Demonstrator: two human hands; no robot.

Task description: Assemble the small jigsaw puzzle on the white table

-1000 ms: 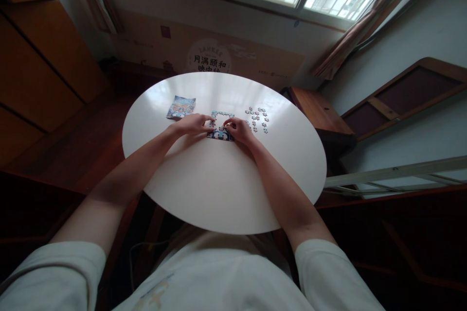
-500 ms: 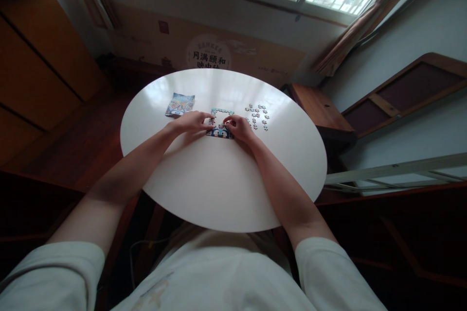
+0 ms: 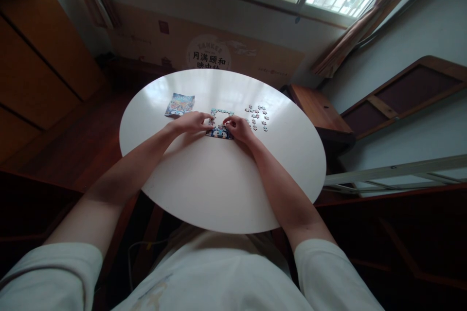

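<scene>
A small, partly built jigsaw puzzle [image 3: 220, 124] lies in the middle of a round white table [image 3: 219, 189]. My left hand [image 3: 192, 121] rests on the puzzle's left edge, fingers curled and pressed against it. My right hand [image 3: 239, 128] sits at the puzzle's right side, fingertips pinched together on a small puzzle piece at the frame's lower part. The two hands nearly meet over the puzzle. Its lower rows are filled in with blue and dark colours; the middle shows bare table.
Several loose puzzle pieces [image 3: 257, 117] lie scattered to the right of the puzzle. A colourful printed card or packet [image 3: 180, 104] lies to the left. A dark wooden stool [image 3: 318, 115] stands beyond the table's right rim. A cardboard box [image 3: 207, 53] leans under the window.
Both hands stay on the puzzle with only tiny finger shifts; the camera has tilted slightly.
</scene>
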